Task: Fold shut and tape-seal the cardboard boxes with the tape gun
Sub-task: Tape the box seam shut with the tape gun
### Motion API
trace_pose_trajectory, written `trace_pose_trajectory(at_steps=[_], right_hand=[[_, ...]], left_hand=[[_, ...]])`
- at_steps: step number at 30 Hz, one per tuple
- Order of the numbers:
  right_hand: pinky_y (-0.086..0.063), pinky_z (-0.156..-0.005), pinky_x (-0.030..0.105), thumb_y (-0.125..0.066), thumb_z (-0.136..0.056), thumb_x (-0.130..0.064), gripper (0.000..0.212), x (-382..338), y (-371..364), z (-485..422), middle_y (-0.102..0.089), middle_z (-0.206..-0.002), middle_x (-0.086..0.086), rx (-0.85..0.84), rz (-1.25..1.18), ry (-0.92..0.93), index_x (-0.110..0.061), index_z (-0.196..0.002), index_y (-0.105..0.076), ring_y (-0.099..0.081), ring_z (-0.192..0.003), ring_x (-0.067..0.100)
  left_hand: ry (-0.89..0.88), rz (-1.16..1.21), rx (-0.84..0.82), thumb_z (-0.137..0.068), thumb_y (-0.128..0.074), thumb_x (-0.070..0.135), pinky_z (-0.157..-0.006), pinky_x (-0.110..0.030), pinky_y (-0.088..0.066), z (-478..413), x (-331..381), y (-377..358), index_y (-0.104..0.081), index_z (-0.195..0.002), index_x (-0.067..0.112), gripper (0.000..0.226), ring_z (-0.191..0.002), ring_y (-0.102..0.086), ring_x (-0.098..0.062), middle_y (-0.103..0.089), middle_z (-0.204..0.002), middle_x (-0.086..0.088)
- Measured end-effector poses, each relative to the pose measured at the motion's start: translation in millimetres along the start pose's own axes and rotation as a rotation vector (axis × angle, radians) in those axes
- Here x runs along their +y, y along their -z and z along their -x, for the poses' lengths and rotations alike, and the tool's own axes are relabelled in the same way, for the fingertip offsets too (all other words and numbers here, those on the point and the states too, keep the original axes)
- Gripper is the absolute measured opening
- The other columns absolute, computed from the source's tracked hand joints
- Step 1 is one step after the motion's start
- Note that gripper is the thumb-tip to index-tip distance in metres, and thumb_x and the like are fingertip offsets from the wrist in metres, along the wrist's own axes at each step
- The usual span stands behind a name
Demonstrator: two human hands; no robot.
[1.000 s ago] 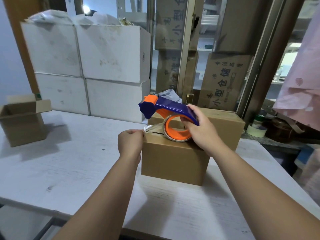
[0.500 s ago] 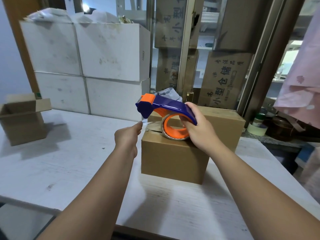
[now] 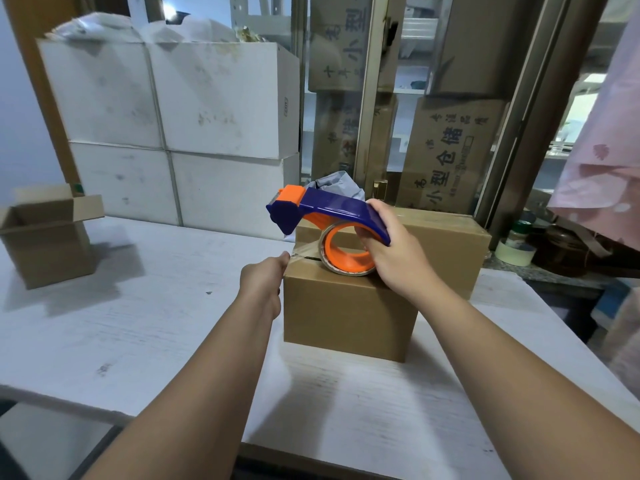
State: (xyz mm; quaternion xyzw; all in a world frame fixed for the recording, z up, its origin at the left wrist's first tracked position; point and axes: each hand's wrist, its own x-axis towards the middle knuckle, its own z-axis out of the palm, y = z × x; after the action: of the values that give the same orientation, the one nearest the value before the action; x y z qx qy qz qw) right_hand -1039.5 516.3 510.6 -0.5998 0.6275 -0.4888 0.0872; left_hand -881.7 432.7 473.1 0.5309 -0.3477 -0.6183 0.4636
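Head view: box [image 3: 346, 306] mid-desk [image 3: 138, 323], flaps down, seam mostly bare. Left hand [image 3: 265, 284] at left top edge on tape end [image 3: 304, 251], pressing or pinching, cannot tell; right hand [image 3: 391, 251] wrapped round gun [image 3: 329, 211], roll resting on top. Keep end pinned, draw gun straight along seam, low and taut. Just behind, second box [image 3: 450, 244], likely crowding the stroke; open box [image 3: 45, 237] far left, well apart.

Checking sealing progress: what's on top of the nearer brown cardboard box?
The blue-and-orange tape gun, gripped by the right hand, roll resting on the lid. The left hand touches clear tape at the left edge. Seam under the roll is hidden.
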Motion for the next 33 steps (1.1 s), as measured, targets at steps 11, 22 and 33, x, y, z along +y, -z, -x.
trace_pose_trajectory(at_steps=[11, 22, 33], right_hand=[[-0.037, -0.089, 0.027, -0.050, -0.095, -0.012, 0.050, -5, 0, 2, -0.048, -0.118, -0.010, 0.001, -0.006, -0.001, -0.029, -0.140, -0.035, -0.046, -0.109, 0.011], [-0.043, -0.093, 0.033, -0.049, -0.096, -0.015, 0.050, -4, -2, 0, -0.048, -0.118, -0.010, 0.003, 0.026, -0.018, -0.032, -0.140, -0.033, -0.048, -0.108, 0.012], [-0.039, -0.090, 0.030, -0.049, -0.097, -0.019, 0.047, -4, -3, 2, -0.047, -0.116, -0.013, 0.013, 0.019, -0.016, -0.034, -0.139, -0.033, -0.045, -0.106, 0.010]], left_hand=[[0.111, 0.056, -0.117, -0.087, -0.066, 0.031, -0.078, -0.039, -0.057, 5, -3, -2, -0.068, -0.102, 0.009, 0.027, -0.087, -0.068, -0.028, -0.072, -0.098, -0.012], [0.207, 0.047, -0.156, -0.091, -0.051, 0.012, -0.082, -0.037, -0.055, 18, 8, -2, -0.067, -0.090, 0.010, 0.017, -0.074, -0.064, -0.024, -0.069, -0.081, -0.006], [0.179, 0.131, 0.030, -0.094, -0.046, 0.009, -0.081, -0.028, -0.044, 17, 1, -7, -0.060, -0.078, 0.003, 0.022, -0.081, -0.057, -0.022, -0.062, -0.088, -0.007]])
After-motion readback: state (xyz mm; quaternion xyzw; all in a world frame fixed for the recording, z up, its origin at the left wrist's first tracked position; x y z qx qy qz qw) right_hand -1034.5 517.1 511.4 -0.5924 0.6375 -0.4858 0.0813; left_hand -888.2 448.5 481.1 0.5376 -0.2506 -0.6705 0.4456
